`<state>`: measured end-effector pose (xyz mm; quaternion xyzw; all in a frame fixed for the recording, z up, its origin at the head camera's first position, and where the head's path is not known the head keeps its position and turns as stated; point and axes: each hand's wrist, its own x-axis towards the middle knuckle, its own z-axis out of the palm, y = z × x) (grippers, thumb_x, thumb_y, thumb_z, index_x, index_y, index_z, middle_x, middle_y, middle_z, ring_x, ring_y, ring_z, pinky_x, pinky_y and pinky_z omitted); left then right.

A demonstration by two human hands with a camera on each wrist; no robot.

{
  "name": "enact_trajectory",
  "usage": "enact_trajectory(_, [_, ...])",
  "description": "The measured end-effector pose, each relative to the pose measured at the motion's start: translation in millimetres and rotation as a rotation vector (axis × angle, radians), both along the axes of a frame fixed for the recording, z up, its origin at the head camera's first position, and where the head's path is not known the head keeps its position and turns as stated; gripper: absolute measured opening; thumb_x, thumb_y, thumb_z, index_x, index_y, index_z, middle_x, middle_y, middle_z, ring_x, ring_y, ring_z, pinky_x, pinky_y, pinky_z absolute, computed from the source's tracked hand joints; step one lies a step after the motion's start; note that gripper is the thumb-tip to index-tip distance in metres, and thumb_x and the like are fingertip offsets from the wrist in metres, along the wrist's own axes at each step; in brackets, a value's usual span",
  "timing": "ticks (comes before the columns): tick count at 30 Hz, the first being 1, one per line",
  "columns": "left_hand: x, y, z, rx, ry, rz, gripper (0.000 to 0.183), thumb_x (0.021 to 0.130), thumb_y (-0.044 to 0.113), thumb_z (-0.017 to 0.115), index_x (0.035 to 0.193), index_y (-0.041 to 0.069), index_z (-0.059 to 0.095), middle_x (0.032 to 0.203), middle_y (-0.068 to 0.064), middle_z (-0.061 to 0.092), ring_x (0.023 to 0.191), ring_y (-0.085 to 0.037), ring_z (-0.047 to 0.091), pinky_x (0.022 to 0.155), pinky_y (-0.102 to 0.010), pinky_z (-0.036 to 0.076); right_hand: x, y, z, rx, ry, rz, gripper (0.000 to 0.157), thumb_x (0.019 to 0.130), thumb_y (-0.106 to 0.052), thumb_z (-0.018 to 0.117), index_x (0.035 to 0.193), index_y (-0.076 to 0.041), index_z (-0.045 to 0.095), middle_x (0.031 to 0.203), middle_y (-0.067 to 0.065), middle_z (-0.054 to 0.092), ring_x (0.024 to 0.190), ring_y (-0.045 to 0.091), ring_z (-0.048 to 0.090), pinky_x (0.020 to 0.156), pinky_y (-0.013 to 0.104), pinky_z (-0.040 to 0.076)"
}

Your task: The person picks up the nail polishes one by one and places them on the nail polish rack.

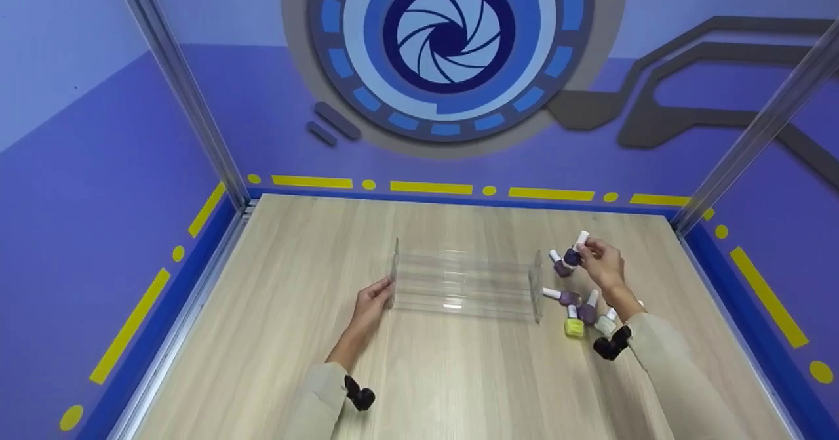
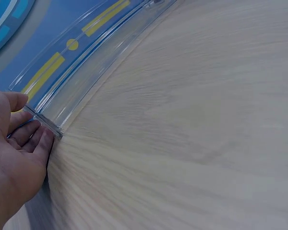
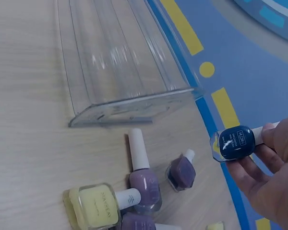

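A clear acrylic tiered rack stands mid-table. My left hand grips its left end panel, thumb and curled fingers at the panel's edge. Off the rack's right end, my right hand pinches a dark blue nail polish bottle by its white cap, with the glass end pointing away from the palm. It is held above the table. Close below it in the head view is a purple nail polish bottle. A yellow bottle, more purple bottles and a pale bottle cluster nearer my right sleeve.
The wooden table meets a blue-purple back wall with yellow markings. Metal posts rise at the back corners. My right forearm partly covers the pale bottle's surroundings.
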<state>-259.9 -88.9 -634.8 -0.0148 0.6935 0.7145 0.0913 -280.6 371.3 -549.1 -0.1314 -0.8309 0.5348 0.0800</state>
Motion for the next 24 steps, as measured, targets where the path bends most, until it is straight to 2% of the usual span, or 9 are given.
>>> enact_trajectory(3, [7.8,0,12.5,-0.004,0.008,-0.003,0.046,0.107,0.014,0.053,0.144,-0.01,0.048,0.152,-0.029,0.048,0.145,-0.041,0.043,0.121,-0.05,0.039,-1.6,-5,3.1,-0.017,0.013,0.017,0.036,0.105,-0.011,0.055,0.132,0.013,0.056,0.122,0.024,0.068,0.084,-0.012,0.06,0.088,0.017,0.059])
enact_trajectory(7, [8.0,0,13.0,-0.02,0.015,-0.008,0.045,0.107,0.015,0.052,0.144,-0.01,0.049,0.152,-0.029,0.048,0.145,-0.041,0.044,0.12,-0.048,0.041,-4.3,-13,7.7,-0.03,0.028,0.044,0.035,0.105,-0.01,0.055,0.131,0.015,0.056,0.116,0.018,0.071,0.084,-0.01,0.061,0.087,0.018,0.06])
enact_trajectory(10, [0.8,-2,2.7,-0.01,0.022,-0.006,0.047,0.107,0.016,0.052,0.146,-0.01,0.047,0.152,-0.029,0.047,0.145,-0.041,0.044,0.12,-0.048,0.041,-6.5,-21,9.6,-0.008,0.044,0.051,0.035,0.105,-0.01,0.055,0.129,0.015,0.057,0.115,0.019,0.071,0.084,-0.01,0.059,0.083,0.015,0.059])
enact_trajectory(14, [-10.4,-3,-15.8,0.044,0.03,0.001,0.052,0.108,0.018,0.051,0.152,-0.009,0.038,0.157,-0.029,0.041,0.148,-0.042,0.038,0.124,-0.047,0.036,-10.4,-34,9.0,0.025,0.071,0.053,0.035,0.105,-0.011,0.058,0.13,0.013,0.057,0.12,0.027,0.069,0.081,-0.01,0.058,0.073,0.009,0.053])
enact_trajectory(18, [-14.1,-2,-24.1,0.047,0.037,-0.015,0.054,0.109,0.022,0.049,0.155,-0.005,0.035,0.159,-0.027,0.038,0.151,-0.04,0.035,0.126,-0.045,0.032,-15.5,-45,6.3,0.032,0.085,0.048,0.034,0.104,-0.011,0.059,0.131,0.009,0.056,0.123,0.03,0.069,0.081,-0.008,0.061,0.07,0.007,0.052])
enact_trajectory(24, [-13.1,-3,-27.4,-0.015,0.035,-0.041,0.051,0.109,0.028,0.05,0.153,0.003,0.043,0.157,-0.02,0.046,0.149,-0.035,0.039,0.126,-0.045,0.032,-21.1,-63,5.4,-0.021,0.056,0.085,0.035,0.105,-0.01,0.057,0.135,0.007,0.053,0.13,0.03,0.065,0.097,0.005,0.065,0.084,0.016,0.059])
